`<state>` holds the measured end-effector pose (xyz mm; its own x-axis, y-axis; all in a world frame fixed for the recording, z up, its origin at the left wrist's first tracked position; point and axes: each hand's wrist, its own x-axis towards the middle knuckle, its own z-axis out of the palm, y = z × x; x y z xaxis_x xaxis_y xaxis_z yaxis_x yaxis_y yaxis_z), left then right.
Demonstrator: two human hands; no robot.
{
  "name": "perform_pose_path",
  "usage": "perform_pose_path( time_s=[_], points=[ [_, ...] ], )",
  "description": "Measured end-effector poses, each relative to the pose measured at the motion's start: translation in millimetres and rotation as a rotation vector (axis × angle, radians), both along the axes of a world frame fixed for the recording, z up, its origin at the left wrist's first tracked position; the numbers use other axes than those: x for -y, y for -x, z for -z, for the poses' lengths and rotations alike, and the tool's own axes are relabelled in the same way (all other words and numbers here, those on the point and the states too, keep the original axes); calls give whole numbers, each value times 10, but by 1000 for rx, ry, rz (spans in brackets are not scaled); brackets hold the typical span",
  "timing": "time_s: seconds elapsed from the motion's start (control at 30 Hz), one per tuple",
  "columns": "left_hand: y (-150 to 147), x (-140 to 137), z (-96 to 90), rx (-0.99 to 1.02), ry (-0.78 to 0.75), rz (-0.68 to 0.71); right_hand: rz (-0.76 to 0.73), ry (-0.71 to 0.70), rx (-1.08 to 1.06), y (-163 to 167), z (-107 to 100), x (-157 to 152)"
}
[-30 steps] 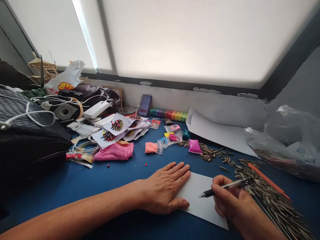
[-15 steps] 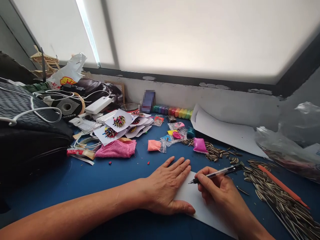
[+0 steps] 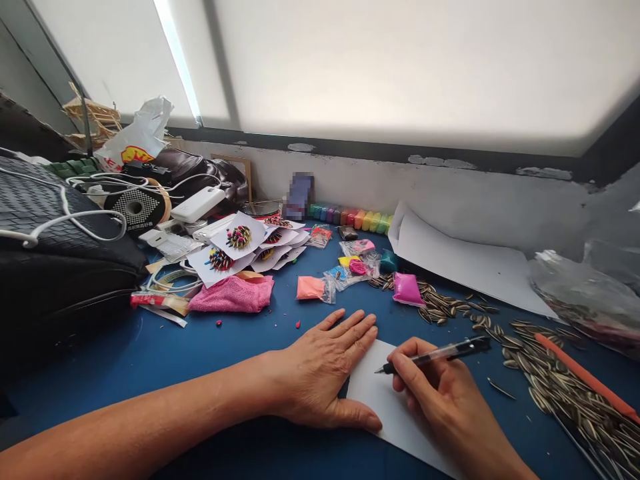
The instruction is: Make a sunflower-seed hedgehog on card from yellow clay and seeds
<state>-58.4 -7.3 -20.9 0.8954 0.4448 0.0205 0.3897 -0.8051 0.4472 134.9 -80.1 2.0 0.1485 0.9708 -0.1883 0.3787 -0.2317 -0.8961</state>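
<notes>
A sheet of white paper (image 3: 367, 383) lies on the blue table, partly covered by both hands. My left hand (image 3: 323, 373) rests flat across its left edge, fingers stretched forward and thumb out to the right. In my right hand (image 3: 445, 393) is a black and clear pen (image 3: 450, 349), gripped between thumb and fingers. The pen's tip points left, over or on the paper; whether it touches, I cannot tell. No marks can be made out on the visible part of the sheet.
Sunflower seeds (image 3: 565, 387) spread at the right beside an orange stick-like tool (image 3: 585, 373). Clay packets, one magenta (image 3: 407, 289), lie ahead. Left of them are a pink cloth (image 3: 233, 295), seed-decorated cards (image 3: 237, 237) and a black bag (image 3: 65, 267). A larger paper sheet (image 3: 460, 257) leans at the back.
The view has shifted slightly, so the things at the right appear farther right. Both hands keep nearly the same pose, and the pen stays in the right hand.
</notes>
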Motion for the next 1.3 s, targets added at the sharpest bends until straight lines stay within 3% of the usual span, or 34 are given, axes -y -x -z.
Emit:
perform_pose_path(
  time_s=[0.17,0.63,1.3],
  points=[
    [12,-25,-17,5,13,22,-12,-62,14,3,68,6],
    [11,-49,-14,-5,32,49,-183,-38,10,-78,192,-53],
    [18,-67,-8,-6,18,78,-198,-127,59,-104,314,-67]
  ],
)
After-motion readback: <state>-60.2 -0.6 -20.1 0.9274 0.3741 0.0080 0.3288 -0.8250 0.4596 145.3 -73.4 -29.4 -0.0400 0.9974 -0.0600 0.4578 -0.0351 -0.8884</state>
